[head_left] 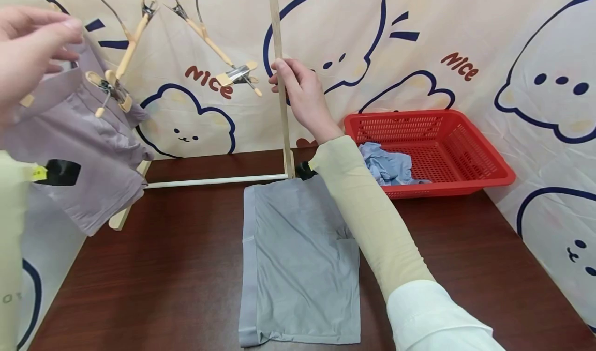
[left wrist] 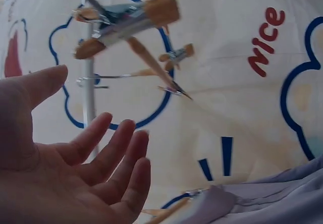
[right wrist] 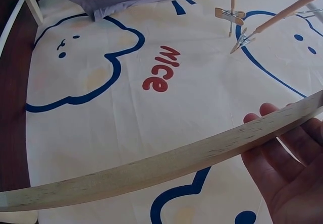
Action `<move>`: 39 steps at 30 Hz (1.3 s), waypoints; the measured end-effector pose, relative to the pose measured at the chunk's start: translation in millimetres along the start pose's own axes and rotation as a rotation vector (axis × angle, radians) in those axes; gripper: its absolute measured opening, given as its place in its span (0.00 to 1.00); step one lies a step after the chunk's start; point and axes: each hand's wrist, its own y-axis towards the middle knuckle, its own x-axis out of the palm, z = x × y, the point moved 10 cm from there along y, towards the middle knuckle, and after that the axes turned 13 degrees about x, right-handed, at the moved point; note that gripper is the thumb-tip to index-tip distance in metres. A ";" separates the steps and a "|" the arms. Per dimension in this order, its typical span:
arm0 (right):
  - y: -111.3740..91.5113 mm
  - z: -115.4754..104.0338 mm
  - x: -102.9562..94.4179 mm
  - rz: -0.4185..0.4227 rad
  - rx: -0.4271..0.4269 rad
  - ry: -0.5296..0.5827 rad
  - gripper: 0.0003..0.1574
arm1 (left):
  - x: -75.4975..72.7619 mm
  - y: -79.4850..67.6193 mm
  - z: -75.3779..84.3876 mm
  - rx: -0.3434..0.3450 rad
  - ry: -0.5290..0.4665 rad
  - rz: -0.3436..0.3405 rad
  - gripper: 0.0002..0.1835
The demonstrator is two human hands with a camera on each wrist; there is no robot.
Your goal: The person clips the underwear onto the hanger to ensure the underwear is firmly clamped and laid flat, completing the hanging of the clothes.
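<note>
Both are raised: left hand [head_left: 28, 56], fingers apart; right hand [head_left: 303, 92], fingers curled round wooden post [head_left: 276, 20].

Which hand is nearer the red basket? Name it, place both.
Right: the right hand holds the wooden post, left of the red basket; the left hand is farther left, by the hanging lavender garment.

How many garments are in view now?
3: lavender garment hanging at left, grey garment flat on the table, blue garment crumpled in the red basket; more may hide there.
</note>
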 end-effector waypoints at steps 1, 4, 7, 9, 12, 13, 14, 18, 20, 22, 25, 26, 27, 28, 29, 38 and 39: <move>0.2 0.0 -0.1 -0.001 0.000 0.000 0.22 | 6.6 -3.9 -0.4 -0.020 0.004 -0.037 0.07; 0.7 -0.3 -0.4 -0.004 -0.004 0.000 0.23 | 22.8 -9.3 -8.9 -0.081 -0.031 -0.133 0.05; 1.0 0.3 -0.6 -0.007 0.000 0.004 0.23 | 37.7 -14.4 -15.7 -0.141 -0.082 -0.218 0.09; 0.9 0.3 -0.6 -0.010 0.000 0.009 0.23 | 47.6 -17.0 -17.4 -0.171 -0.149 -0.258 0.12; 0.6 0.0 0.1 -0.015 -0.001 0.017 0.22 | 58.4 -20.9 -18.9 -0.215 -0.281 -0.270 0.13; 0.5 -0.3 0.4 -0.017 -0.003 0.019 0.22 | 61.4 -21.7 -18.4 -0.223 -0.347 -0.261 0.12; 0.3 -0.3 0.6 -0.018 -0.003 0.019 0.22 | 63.8 -22.2 -18.2 -0.230 -0.407 -0.247 0.11; -0.2 -0.6 0.5 -0.018 -0.003 0.019 0.22 | 70.1 -22.5 -17.8 -0.256 -0.632 -0.177 0.12; -0.4 -0.5 0.2 -0.017 -0.002 0.018 0.23 | 71.6 -22.3 -18.5 -0.268 -0.691 -0.150 0.16; -0.6 -0.3 -0.3 -0.014 -0.002 0.015 0.23 | 73.3 -22.1 -18.7 -0.271 -0.727 -0.131 0.19; -1.2 -0.5 -0.5 -0.012 -0.006 0.009 0.23 | 74.9 -22.2 -18.0 -0.264 -0.758 -0.117 0.22; -1.4 -0.8 -0.5 -0.013 -0.008 0.007 0.23 | 75.1 -22.2 -17.3 -0.257 -0.758 -0.116 0.23; -1.6 -0.7 -0.4 -0.014 -0.006 0.007 0.23 | 75.3 -22.2 -16.5 -0.249 -0.760 -0.114 0.24; -1.8 -0.9 -0.4 -0.015 -0.007 0.006 0.23 | 75.3 -22.1 -15.6 -0.243 -0.767 -0.113 0.24; -2.1 -1.3 -0.4 -0.015 -0.009 0.005 0.23 | 75.1 -21.9 -14.7 -0.237 -0.774 -0.110 0.24; -3.6 -2.3 -1.4 -0.020 -0.002 0.014 0.22 | 62.8 -20.8 2.3 -0.162 -0.860 0.002 0.24; -3.8 -2.3 -1.4 -0.022 -0.002 0.014 0.22 | 61.1 -21.4 4.0 -0.157 -0.870 0.022 0.24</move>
